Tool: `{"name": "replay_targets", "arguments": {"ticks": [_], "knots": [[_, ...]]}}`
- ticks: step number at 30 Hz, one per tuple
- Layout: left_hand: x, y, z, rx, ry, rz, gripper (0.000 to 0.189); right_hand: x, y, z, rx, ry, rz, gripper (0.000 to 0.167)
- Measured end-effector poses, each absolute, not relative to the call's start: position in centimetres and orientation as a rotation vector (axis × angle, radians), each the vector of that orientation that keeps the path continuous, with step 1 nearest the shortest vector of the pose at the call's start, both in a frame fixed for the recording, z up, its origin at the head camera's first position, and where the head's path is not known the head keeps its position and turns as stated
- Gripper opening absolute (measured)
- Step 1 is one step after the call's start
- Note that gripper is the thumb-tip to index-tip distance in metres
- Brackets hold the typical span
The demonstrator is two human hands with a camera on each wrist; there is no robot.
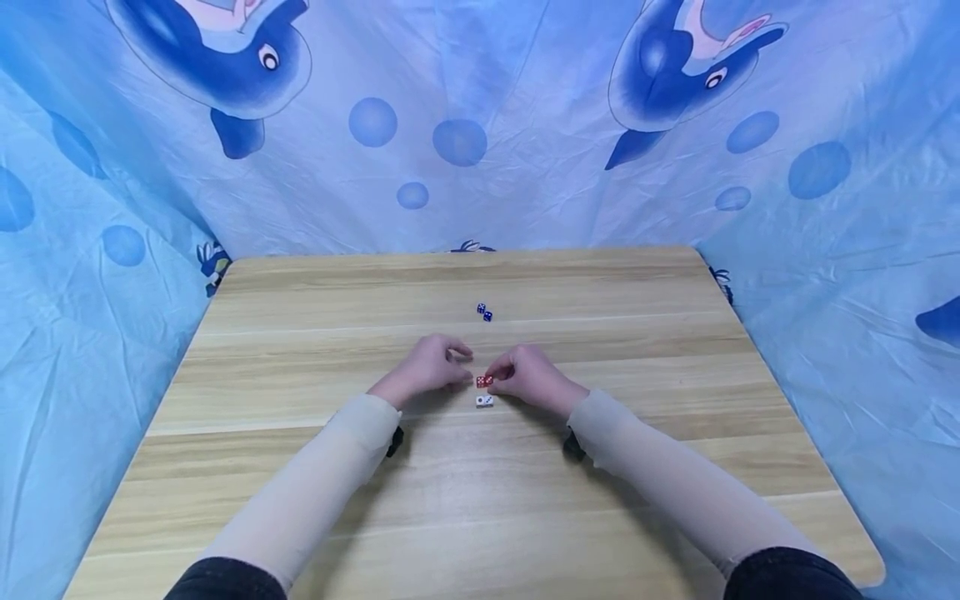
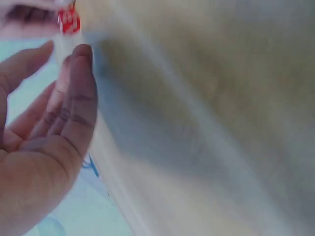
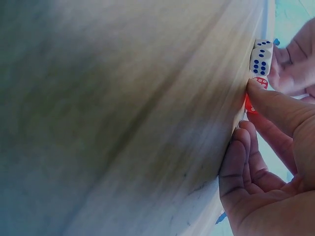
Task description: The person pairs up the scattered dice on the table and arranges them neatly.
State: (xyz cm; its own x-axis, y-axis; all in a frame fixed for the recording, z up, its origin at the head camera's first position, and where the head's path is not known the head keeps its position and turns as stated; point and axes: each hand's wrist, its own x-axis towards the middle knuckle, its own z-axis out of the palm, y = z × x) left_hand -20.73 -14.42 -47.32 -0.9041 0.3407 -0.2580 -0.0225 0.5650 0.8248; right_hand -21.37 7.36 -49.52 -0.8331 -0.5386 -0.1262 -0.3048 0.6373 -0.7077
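Two red dice (image 1: 481, 382) sit side by side on the wooden table, between the two hands. My right hand (image 1: 531, 381) pinches the right one between thumb and forefinger; in the right wrist view the thumb covers part of this red die (image 3: 260, 82). Just left of the pair is my left hand (image 1: 430, 365), thumb and fingers apart with nothing between them. From the left wrist, a red die (image 2: 69, 21) shows beyond those fingers. Two white dice (image 1: 484, 401) with dark pips lie together on the near side of the red ones.
Farther back on the table (image 1: 300, 308), two blue dice (image 1: 487, 317) lie close together, set diagonally. A blue cloth (image 1: 517, 192) with dolphin prints hangs behind the table and along both sides.
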Motion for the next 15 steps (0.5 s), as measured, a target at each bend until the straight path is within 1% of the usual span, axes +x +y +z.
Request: {"name": "replay_targets", "arguments": {"ticks": [3, 7, 15], "knots": [[-22.1, -15.0, -46.9, 0.273, 2.435, 1.308, 0.05, -21.4, 7.5, -49.4, -0.667, 2.547, -0.998, 0.02], [-23.5, -15.4, -46.8, 0.21, 2.442, 1.388, 0.054, -21.4, 7.6, -49.2, -0.675, 2.547, -1.001, 0.021], [-26.1, -15.8, -48.0, 0.095, 2.408, 1.483, 0.059, -21.0, 7.4, -49.2, -0.689, 2.547, -0.989, 0.022]]}}
